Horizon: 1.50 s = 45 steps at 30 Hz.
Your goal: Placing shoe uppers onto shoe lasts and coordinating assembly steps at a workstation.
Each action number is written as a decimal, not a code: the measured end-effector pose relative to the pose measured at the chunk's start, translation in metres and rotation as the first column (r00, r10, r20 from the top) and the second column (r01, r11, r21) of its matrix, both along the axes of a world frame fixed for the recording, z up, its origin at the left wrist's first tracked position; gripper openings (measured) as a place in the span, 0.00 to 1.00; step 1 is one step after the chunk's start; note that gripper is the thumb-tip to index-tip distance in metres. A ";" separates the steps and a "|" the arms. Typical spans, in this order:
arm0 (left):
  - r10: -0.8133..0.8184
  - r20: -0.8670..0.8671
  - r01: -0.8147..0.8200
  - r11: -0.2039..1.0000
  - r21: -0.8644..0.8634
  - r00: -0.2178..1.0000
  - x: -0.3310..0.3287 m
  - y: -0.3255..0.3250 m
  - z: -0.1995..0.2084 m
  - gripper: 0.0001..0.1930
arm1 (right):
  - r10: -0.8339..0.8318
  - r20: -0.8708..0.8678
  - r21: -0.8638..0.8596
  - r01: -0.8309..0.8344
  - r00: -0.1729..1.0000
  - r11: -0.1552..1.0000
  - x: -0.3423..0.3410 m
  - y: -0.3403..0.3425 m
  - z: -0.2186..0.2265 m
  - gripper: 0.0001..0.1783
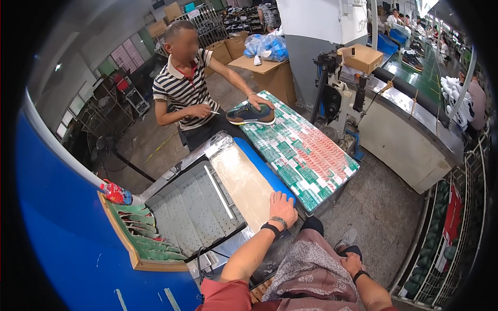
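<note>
My left hand [282,209] lies on the near end of a beige board [244,176], its fingers stretched over the blue strip [267,173] along the board's right side. It holds nothing. My right hand [352,263] rests on my thigh, beside the patterned apron [311,259], fingers laid flat and empty. Across from me, a person in a striped shirt [194,88] steadies a dark shoe [251,114] with a pale sole on the table with one hand. The other hand holds a thin white stick-like tool [213,112].
Left of the board is a metal conveyor [192,205] with overlapping plates and a green strip curtain [140,228]. A red and blue bottle [116,193] stands by it. The table [306,150] is covered in green, white and red prints. Right are a machine [332,98] and a wire rack [441,243].
</note>
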<state>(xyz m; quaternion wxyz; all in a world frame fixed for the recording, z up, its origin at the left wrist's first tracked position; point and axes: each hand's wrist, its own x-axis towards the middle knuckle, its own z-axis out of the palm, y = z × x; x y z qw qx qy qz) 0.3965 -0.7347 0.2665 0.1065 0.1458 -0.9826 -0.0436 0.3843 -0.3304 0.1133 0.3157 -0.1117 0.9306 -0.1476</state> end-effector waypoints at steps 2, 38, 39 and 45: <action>-0.008 -0.041 0.007 1.000 -0.019 0.999 0.000 -0.001 -0.001 0.17 | -0.003 0.011 -0.011 0.003 1.000 1.000 0.000 0.000 0.001 0.32; -0.033 0.057 0.033 0.999 0.007 0.998 0.000 -0.004 0.007 0.19 | 0.204 -0.178 -0.079 -0.221 0.963 0.972 0.001 0.009 -0.028 0.31; -0.049 0.035 0.048 0.999 0.011 0.998 -0.002 -0.003 0.005 0.20 | 0.167 -0.141 -0.081 -0.180 0.976 0.980 0.000 0.012 -0.029 0.31; -0.060 -0.048 0.061 0.998 0.015 0.997 -0.003 0.002 0.005 0.18 | -0.003 0.040 0.000 0.003 0.999 1.000 0.004 0.003 0.001 0.33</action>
